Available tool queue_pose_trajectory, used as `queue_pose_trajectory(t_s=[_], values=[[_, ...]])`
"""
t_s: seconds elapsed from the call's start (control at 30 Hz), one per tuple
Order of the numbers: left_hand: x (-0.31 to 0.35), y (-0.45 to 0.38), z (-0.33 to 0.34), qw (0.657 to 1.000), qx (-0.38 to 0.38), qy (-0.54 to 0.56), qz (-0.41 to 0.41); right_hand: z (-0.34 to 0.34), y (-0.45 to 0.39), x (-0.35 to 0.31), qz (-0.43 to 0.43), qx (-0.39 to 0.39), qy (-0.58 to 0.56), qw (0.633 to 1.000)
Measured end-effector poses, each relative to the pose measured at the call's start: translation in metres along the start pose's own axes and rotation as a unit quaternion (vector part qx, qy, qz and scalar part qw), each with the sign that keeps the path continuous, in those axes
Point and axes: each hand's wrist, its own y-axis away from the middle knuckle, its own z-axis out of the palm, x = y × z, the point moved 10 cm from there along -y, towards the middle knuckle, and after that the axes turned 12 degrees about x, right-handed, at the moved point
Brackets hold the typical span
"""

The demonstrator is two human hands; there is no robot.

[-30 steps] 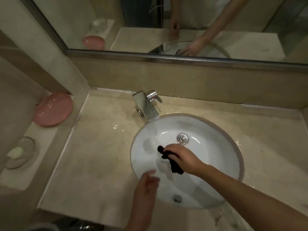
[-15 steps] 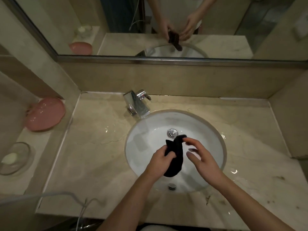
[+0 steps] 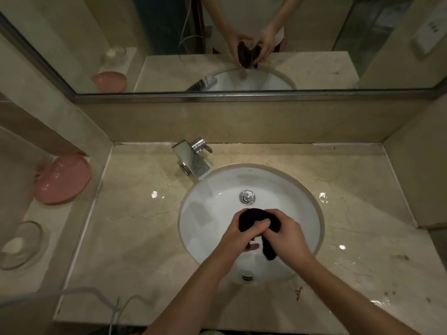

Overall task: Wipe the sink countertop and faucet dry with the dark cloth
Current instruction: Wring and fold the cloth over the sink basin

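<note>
Over the white sink basin, both my hands grip the dark cloth, which is bunched between them. My left hand curls round its left part and my right hand round its right part, with a tail of cloth hanging below. The chrome faucet stands at the basin's back left, apart from my hands. The beige marble countertop shows wet glints left and right of the basin.
A pink soap dish and a clear glass dish holding white soap sit on the lower ledge at left. A mirror spans the back wall. A white cable runs along the counter's front edge. Walls close both sides.
My left hand took the cloth from the right, then the right hand closed on it too. The cloth went from hanging loose to bunched between both hands over the basin.
</note>
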Motion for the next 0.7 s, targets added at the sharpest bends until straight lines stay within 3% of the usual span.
queue_pose_trajectory(t_s=[0.03, 0.1, 0.17, 0.23, 0.3, 0.43, 0.5, 0.63, 0.7], values=[[-0.005, 0.0, 0.006, 0.998, 0.004, 0.055, -0.028, 0.009, 0.01, -0.002, 0.015, -0.003, -0.041, 0.999], [-0.013, -0.003, 0.003, 0.992, 0.048, 0.1, -0.061, 0.033, 0.033, -0.009, 0.006, -0.082, -0.103, 0.991], [-0.019, -0.004, -0.007, 0.991, 0.063, 0.088, -0.079, 0.039, 0.041, -0.003, -0.03, -0.153, -0.072, 0.985], [-0.023, -0.002, -0.009, 0.994, 0.018, 0.056, -0.091, 0.007, 0.017, -0.001, -0.147, -0.077, 0.045, 0.985], [-0.029, 0.0, -0.006, 0.994, -0.035, 0.018, -0.103, -0.013, 0.006, -0.012, -0.274, -0.036, 0.14, 0.951], [-0.031, 0.007, 0.018, 0.978, -0.15, -0.08, -0.119, 0.036, 0.03, -0.019, -0.43, -0.233, 0.274, 0.828], [-0.031, 0.006, 0.025, 0.965, -0.168, -0.169, -0.109, 0.048, 0.033, -0.021, -0.443, -0.244, 0.293, 0.811], [-0.03, -0.009, 0.008, 0.945, -0.106, -0.292, -0.102, 0.068, 0.019, -0.019, -0.416, -0.23, 0.364, 0.801], [-0.03, -0.015, -0.002, 0.931, -0.072, -0.347, -0.086, 0.08, 0.016, -0.017, -0.426, -0.227, 0.41, 0.774]])
